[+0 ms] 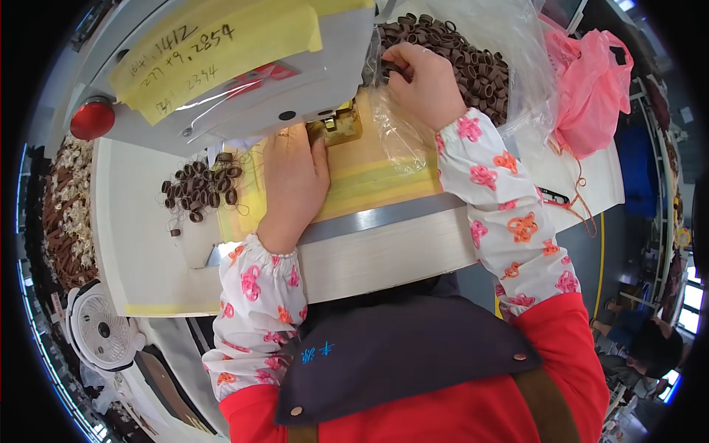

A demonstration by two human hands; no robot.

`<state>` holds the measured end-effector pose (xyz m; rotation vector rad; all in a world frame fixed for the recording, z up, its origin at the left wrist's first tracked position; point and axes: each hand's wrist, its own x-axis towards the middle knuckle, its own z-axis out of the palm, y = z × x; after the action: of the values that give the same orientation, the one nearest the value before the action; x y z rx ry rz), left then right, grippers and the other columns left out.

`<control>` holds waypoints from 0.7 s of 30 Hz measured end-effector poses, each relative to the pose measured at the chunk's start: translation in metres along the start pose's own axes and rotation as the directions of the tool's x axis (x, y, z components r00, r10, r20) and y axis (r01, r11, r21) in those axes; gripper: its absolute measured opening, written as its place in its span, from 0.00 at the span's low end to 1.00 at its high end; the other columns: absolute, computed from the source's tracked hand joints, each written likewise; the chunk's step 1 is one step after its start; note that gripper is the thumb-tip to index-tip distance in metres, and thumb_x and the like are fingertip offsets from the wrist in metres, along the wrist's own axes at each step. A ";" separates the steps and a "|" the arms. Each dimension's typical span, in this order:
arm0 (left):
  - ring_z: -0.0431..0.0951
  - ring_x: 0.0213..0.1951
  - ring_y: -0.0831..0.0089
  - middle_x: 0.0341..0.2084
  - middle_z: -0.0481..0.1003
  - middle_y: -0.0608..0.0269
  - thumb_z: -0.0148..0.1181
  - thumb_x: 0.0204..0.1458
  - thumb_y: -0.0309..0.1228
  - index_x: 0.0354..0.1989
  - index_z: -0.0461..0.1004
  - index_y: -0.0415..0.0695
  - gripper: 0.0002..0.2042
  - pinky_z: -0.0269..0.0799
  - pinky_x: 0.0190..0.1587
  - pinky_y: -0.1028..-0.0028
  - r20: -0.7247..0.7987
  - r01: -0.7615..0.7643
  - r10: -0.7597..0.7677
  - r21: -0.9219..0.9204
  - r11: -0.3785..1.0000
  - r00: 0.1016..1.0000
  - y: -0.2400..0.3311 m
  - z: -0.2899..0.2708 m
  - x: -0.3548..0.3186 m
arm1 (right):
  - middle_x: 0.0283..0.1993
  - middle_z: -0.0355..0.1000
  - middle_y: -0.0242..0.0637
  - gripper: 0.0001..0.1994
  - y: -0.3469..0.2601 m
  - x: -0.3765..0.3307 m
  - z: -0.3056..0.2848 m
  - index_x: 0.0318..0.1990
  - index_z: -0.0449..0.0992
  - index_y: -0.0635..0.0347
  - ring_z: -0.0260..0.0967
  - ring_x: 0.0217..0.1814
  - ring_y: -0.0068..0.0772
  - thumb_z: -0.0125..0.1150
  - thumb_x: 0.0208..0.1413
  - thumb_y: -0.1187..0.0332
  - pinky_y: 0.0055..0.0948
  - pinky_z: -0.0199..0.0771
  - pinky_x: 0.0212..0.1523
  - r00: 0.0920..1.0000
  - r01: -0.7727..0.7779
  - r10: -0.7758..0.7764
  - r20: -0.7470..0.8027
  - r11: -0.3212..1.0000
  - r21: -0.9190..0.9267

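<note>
Extends the left forearm [262, 317] from near left toward the far side, with a nearly straight wrist [278, 238]. Presents the left hand [295, 176] back up, with fingers pointing far, fingertips hidden and thumb [321, 155] along the right side. Angles the right forearm [509, 214] from near right toward far left. Places the right hand [426, 85] farther out, with fingers curled and thumb and forefinger [403, 53] pointing left.

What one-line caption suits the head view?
Left fingers partly hidden behind a grey machine, right fingers beside heaped brown rings and clear plastic, a smaller ring pile at left.
</note>
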<state>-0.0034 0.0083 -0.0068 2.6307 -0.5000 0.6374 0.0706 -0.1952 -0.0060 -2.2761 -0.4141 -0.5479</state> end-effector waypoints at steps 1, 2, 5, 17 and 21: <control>0.66 0.33 0.52 0.27 0.68 0.48 0.52 0.47 0.26 0.35 0.65 0.38 0.08 0.59 0.37 0.58 0.007 0.031 -0.031 -0.001 1.000 1.000 0.000 0.006 0.001 | 0.32 0.71 0.41 0.12 -0.006 -0.003 -0.006 0.38 0.71 0.65 0.69 0.29 0.29 0.48 0.44 0.79 0.24 0.71 0.33 0.985 -0.152 0.129 0.112 0.960 0.235; 0.67 0.34 0.51 0.29 0.69 0.47 0.52 0.45 0.26 0.40 0.64 0.34 0.14 0.62 0.37 0.60 0.062 0.052 -0.057 0.082 0.995 0.996 -0.002 0.007 -0.001 | 0.32 0.71 0.39 0.11 -0.013 -0.007 -0.012 0.37 0.71 0.66 0.69 0.29 0.26 0.48 0.44 0.79 0.22 0.71 0.33 0.941 -0.319 0.228 0.251 0.843 0.433; 0.69 0.28 0.53 0.25 0.69 0.50 0.53 0.46 0.28 0.37 0.66 0.36 0.11 0.64 0.31 0.61 0.016 0.015 -0.017 0.093 0.996 1.000 -0.007 0.006 0.002 | 0.34 0.69 0.37 0.09 -0.027 -0.017 -0.016 0.37 0.70 0.69 0.69 0.30 0.23 0.49 0.47 0.79 0.21 0.71 0.33 0.816 -0.575 0.258 0.517 0.444 0.687; 0.67 0.17 0.78 0.13 0.68 0.66 0.59 0.44 0.30 0.34 0.73 0.41 0.09 0.61 0.20 0.78 0.255 0.392 -0.304 -0.466 0.793 0.918 -0.002 -0.017 0.003 | 0.32 0.69 0.37 0.10 -0.051 -0.032 0.000 0.38 0.67 0.69 0.68 0.28 0.21 0.52 0.46 0.78 0.18 0.70 0.29 0.723 -0.685 0.196 0.663 0.334 0.648; 0.65 0.17 0.82 0.13 0.66 0.68 0.61 0.42 0.29 0.37 0.73 0.44 0.12 0.60 0.21 0.81 0.379 0.330 -0.130 -0.529 0.782 0.916 -0.002 -0.024 0.006 | 0.27 0.68 0.34 0.10 -0.056 -0.032 0.005 0.37 0.65 0.67 0.67 0.24 0.20 0.53 0.45 0.77 0.18 0.68 0.24 0.674 -0.714 0.217 0.706 0.439 0.546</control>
<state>-0.0062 0.0195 0.0158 2.1407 -0.3707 -0.0501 0.0193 -0.1582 0.0078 -1.4501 -0.1562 0.5725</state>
